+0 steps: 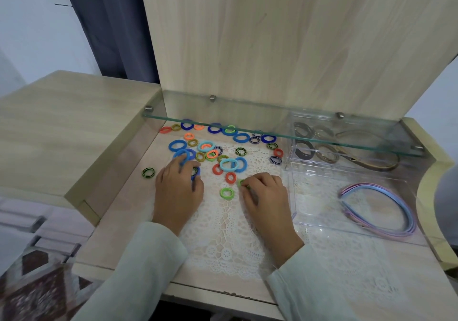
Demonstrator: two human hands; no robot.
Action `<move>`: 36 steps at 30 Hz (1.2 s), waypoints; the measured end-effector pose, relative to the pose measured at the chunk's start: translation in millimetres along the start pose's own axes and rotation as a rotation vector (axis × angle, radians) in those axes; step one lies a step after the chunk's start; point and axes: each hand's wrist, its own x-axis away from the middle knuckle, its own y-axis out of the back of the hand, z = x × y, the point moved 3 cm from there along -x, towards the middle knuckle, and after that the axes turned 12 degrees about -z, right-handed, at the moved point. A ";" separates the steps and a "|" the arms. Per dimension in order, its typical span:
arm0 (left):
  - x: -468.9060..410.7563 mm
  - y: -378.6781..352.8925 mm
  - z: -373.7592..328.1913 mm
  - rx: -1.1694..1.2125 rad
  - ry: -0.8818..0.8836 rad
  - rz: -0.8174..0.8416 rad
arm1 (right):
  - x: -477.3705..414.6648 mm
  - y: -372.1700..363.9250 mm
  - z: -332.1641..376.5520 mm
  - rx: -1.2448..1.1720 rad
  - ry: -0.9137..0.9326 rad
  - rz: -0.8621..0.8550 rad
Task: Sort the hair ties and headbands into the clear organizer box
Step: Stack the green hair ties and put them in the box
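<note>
Resting on the white lace table mat [223, 234], both hands are seen palm-down among the scattered, brightly coloured elastic hair ties [210, 147]. The left hand [177, 189] is laid over the near-left edge of the pile, its fingers curled down onto a dark blue hair tie [195, 172] that shows only partly beneath them; whether that tie is actually pinched cannot be told. The right hand [266, 196] is placed nearer the clear plastic organizer box [297, 211], with thumb and forefinger pressed together on a small green hair tie [241, 183] at the fingertips. A bright green ring-shaped hair tie [226, 193] lies loose on the mat between the two hands, untouched, and a green-and-black striped hair tie [148, 172] lies apart off the mat's left edge. The organizer box stands just beside the mat's right end; pastel pink, lilac and blue thin headbands [381, 209] are stacked in its near large compartment, while dark and tan items in its far compartments are blurred under the glass shelf [247, 125].
</note>
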 end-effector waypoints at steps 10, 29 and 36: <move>-1.9 0.0 -2.8 0.172 0.107 0.020 | 2.4 6.9 16.2 -0.153 0.152 0.087; -37.4 -18.4 -11.9 0.049 -0.176 -0.098 | -0.3 6.9 20.5 -0.092 0.107 0.146; -36.1 -26.9 -4.6 -0.001 -0.185 -0.084 | -1.6 9.2 19.7 -0.112 0.042 0.120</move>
